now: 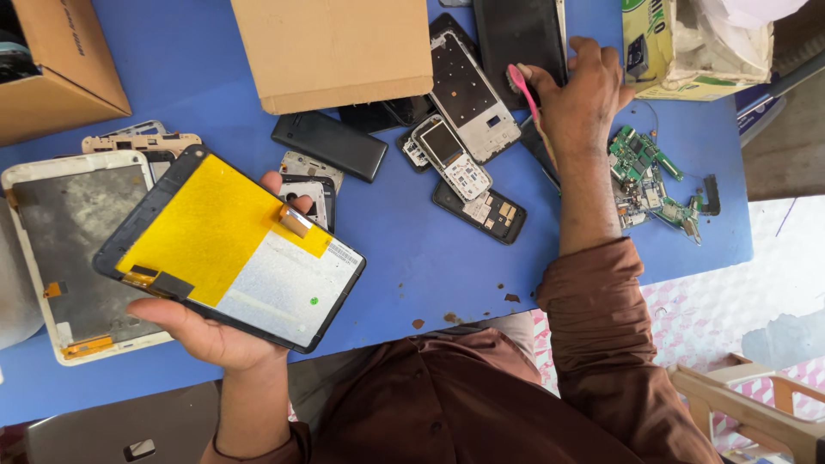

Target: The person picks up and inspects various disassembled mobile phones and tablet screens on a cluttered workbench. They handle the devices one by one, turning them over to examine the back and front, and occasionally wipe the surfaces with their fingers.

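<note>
while one tablet panel [230, 249] rests in left hand [215, 331]

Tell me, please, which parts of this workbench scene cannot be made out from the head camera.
- Front of the tablet panel in the left hand: it faces away; only its yellow-and-white back shows.
- The pink tool's lower end: covered by the right hand.
- Dark parts under the cardboard box: the box covers them.
- Circuit boards: components too small to identify.
- Left cardboard box: cut off by the frame edge.

Bright, even daylight fills the frame; shadows are soft, the lower right is washed out, and edges bend slightly.
</note>
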